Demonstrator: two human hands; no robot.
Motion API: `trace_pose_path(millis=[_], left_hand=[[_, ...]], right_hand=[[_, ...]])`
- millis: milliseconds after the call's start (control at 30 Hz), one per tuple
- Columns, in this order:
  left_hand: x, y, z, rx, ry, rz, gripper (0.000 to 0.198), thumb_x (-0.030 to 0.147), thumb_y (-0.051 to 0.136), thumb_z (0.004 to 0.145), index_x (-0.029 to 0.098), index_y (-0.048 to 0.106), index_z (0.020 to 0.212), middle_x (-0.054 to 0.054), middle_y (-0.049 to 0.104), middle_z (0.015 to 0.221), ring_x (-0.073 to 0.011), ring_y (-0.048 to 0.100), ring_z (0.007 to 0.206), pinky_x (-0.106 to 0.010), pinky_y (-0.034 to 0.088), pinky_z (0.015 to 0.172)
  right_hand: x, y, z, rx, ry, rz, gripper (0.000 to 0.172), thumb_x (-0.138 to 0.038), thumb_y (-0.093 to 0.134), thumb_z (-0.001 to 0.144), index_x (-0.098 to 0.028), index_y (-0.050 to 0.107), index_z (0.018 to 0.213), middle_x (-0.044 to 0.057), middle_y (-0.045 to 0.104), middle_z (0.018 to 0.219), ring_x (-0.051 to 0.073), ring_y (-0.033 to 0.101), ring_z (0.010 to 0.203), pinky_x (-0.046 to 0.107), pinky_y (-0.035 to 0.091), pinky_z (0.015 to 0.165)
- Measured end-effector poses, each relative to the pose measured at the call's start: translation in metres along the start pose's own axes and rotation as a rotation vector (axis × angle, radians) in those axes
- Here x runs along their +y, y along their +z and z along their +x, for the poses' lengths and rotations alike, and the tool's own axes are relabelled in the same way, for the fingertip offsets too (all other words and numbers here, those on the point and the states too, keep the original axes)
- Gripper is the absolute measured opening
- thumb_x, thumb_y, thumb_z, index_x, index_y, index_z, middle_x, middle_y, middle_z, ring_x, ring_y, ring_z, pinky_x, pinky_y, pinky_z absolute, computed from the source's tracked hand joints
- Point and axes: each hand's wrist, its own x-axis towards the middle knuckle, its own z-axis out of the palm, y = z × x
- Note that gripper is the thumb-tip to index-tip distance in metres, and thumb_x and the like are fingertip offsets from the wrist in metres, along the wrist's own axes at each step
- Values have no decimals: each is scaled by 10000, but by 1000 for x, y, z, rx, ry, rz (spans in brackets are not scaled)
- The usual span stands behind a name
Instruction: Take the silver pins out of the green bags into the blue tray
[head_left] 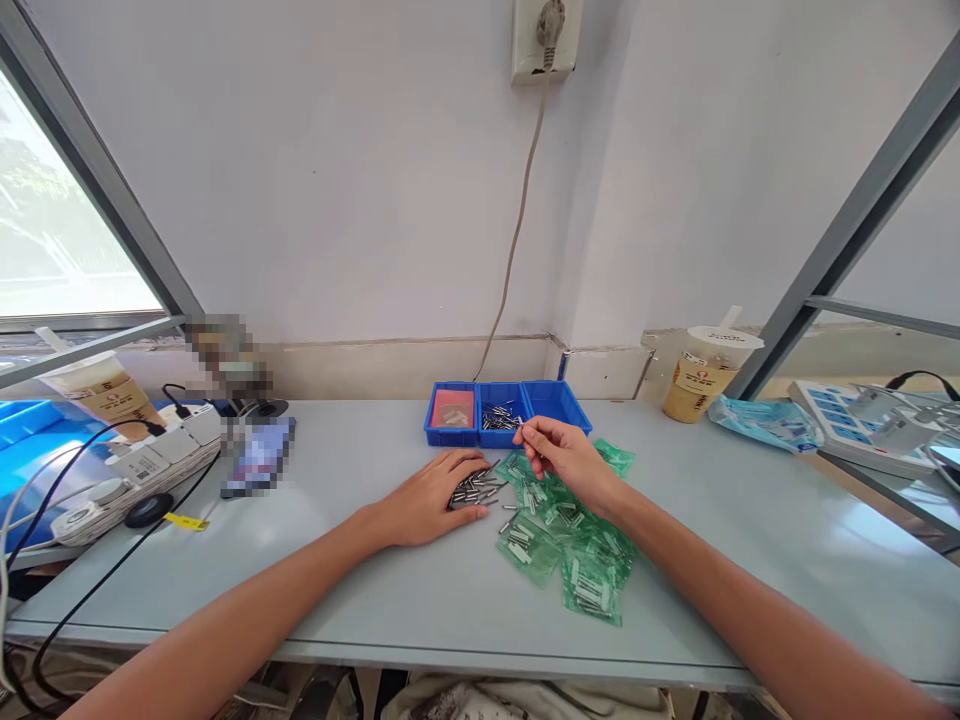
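My left hand rests on the table, its fingers spread and cupped along the left side of a loose pile of small metal pins. A few single pins lie just right of that pile. Above the green plastic bags, my right hand is closed in a pinch near the front of the blue bins; whatever is between its fingertips is too small to make out. Several of the bags, heaped under and beside my right hand, contain metal pins and white strips.
Three joined blue bins stand near the wall; the left one holds a red piece, the middle one metal pins. A drink cup and a blue packet are at right. On the left are a power strip, cables and a blurred phone.
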Motion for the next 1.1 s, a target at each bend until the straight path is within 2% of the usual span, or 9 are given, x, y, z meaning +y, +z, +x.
trace_pose_path(millis=[233,367,467,633,733,833,900,1000,1100], left_hand=[[0,0,0,18,20,-36,502,494,571,1028,272,521,1475,-105,525,1480,-279,513,1372,-452,445,1173],[0,1,0,19,29,-42,463,481,563,1033,275,544,1448,-98,546,1445,-271,535,1335,-438,463,1148],[-2,0,1,25,32,-33,449,480,577,1025,281,563,1427,-92,565,1418,-270,557,1295,-431,480,1123],[-2,-1,3,48,34,-19,402,458,569,1033,265,594,1384,-97,591,1373,-269,560,1275,-433,475,1112],[-1,-2,3,47,53,-34,374,436,582,1032,255,605,1359,-96,606,1340,-257,566,1253,-421,473,1109],[-1,-1,3,61,52,-54,348,427,592,1029,253,614,1330,-88,611,1330,-249,564,1255,-416,468,1116],[-2,0,4,65,39,-68,333,425,587,1032,249,621,1313,-89,616,1320,-249,568,1249,-417,469,1114],[-5,4,5,81,25,-66,316,419,578,1038,237,631,1291,-91,626,1295,-249,576,1220,-418,471,1098],[-9,8,6,100,22,-48,277,406,558,1052,229,646,1246,-84,638,1267,-244,579,1187,-413,471,1077]], right_hand=[[-1,0,-1,9,14,18,377,-578,749,862,-216,686,945,-11,618,846,107,535,626,248,445,578],[2,3,2,36,40,-5,414,-600,776,821,-214,629,804,-39,560,696,108,510,556,240,419,516],[4,5,8,107,80,66,450,-649,735,835,-214,631,788,-42,522,659,96,448,488,234,366,443],[4,7,10,220,106,165,479,-673,664,880,-230,714,1056,53,697,962,104,492,512,263,374,414],[8,9,4,162,50,-145,376,-594,636,932,-233,689,1021,30,681,878,133,516,541,286,403,477],[14,16,-3,-24,-186,-655,195,-433,687,941,-252,706,1010,34,684,933,213,604,795,354,488,716],[18,20,-6,-110,-311,-884,170,-368,704,944,-257,707,1073,55,673,1015,254,593,937,392,479,823],[21,24,-9,-144,-363,-1035,129,-293,647,993,-246,678,1110,71,653,1053,264,573,970,404,462,860],[21,26,-8,-143,-366,-1061,57,-237,598,1020,-237,650,1046,65,647,1036,255,566,952,390,451,854]])
